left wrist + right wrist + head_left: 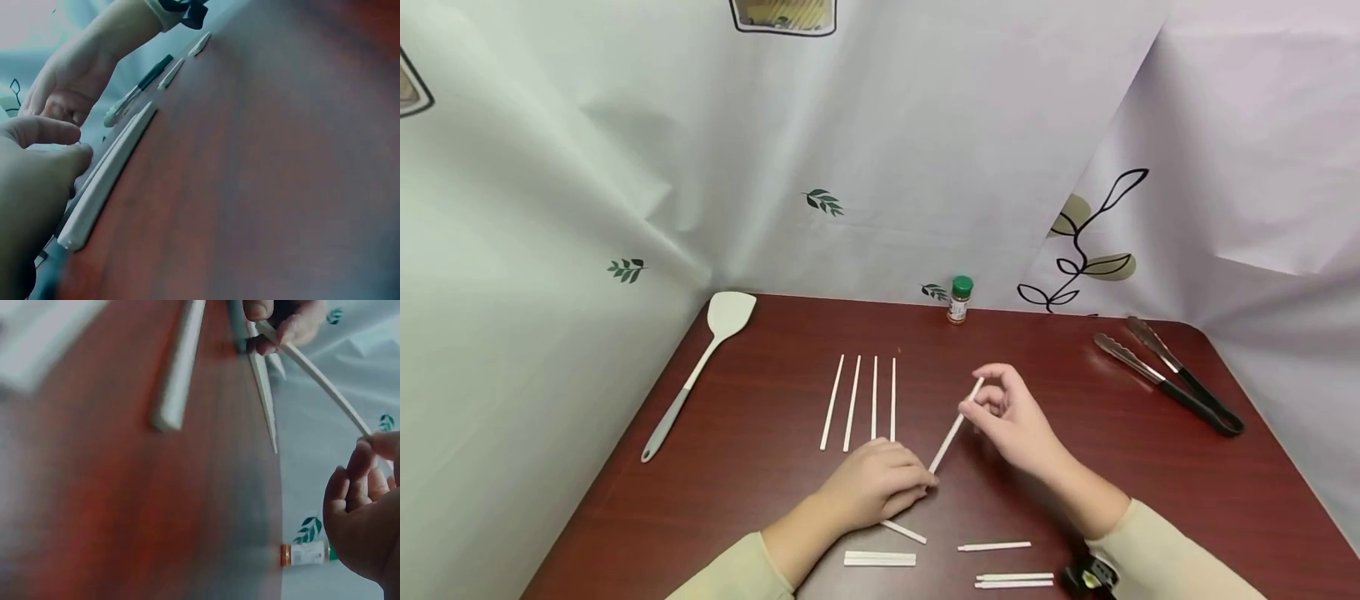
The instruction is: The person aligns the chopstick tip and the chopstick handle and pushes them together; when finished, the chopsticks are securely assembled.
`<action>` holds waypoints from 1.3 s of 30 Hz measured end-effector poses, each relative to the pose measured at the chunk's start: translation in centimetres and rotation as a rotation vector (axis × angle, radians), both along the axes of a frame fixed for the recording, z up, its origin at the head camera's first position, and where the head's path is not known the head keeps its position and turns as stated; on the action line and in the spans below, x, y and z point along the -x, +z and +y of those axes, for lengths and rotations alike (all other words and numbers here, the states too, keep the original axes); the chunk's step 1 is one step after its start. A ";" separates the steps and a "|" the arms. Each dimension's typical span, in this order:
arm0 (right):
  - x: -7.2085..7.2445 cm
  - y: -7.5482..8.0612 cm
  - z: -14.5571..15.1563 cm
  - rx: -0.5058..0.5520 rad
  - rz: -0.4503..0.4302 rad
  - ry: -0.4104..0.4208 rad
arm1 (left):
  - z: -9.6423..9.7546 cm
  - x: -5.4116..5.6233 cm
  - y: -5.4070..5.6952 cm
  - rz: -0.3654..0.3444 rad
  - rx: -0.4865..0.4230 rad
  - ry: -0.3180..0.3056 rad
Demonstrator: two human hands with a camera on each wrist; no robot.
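Observation:
A slim white stick point(953, 437) slants between my two hands. My right hand point(1018, 425) pinches its upper end between thumb and fingers, while the fingertips of my left hand point(876, 483) grip its lower end close over the table. In the right wrist view the same stick point(331, 390) spans from one hand to the other. Several long white sticks point(832, 404) lie side by side beyond my left hand, which overlaps the nearest ones. Another stick point(904, 532) pokes out from under that hand. Short white rods point(880, 559) lie together in front, and more short rods point(994, 547) lie to the right, some with narrowed ends.
A white spatula point(700, 367) with a grey handle lies at the left edge of the dark red table point(760, 467). Black-handled tongs point(1202, 404) lie at the right. A green-capped spice jar point(958, 308) stands at the back against a leaf-printed white sheet point(880, 150).

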State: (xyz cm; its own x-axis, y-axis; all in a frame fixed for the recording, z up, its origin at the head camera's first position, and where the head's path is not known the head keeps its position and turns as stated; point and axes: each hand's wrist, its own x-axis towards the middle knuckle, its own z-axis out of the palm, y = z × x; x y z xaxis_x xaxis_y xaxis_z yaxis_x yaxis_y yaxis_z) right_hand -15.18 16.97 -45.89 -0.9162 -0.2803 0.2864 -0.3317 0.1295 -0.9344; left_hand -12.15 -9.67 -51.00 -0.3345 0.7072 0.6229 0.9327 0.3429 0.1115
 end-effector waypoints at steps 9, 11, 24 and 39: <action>4.8 -0.6 -2.1 -0.211 -0.124 0.006 | 0.7 2.2 -0.6 -0.009 0.056 0.117; 5.6 -0.7 -2.3 -0.223 -0.128 0.005 | 0.7 2.2 -0.5 -0.031 0.061 0.133; 9.0 -1.1 -3.9 -0.596 -0.111 0.042 | 0.5 2.1 0.0 -0.074 0.126 0.276; 8.9 -0.9 -5.0 -0.754 -0.052 0.014 | 0.6 1.9 -0.3 -0.109 0.115 0.350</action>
State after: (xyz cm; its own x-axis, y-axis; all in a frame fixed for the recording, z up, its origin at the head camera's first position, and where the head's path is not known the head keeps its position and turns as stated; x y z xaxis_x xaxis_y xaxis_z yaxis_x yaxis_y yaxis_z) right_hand -24.09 12.01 -46.80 -0.9183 -0.3948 -0.0308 -0.2961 0.7361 -0.6087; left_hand -14.06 -9.06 -51.32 -0.6280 0.6012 0.4941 0.7416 0.6549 0.1456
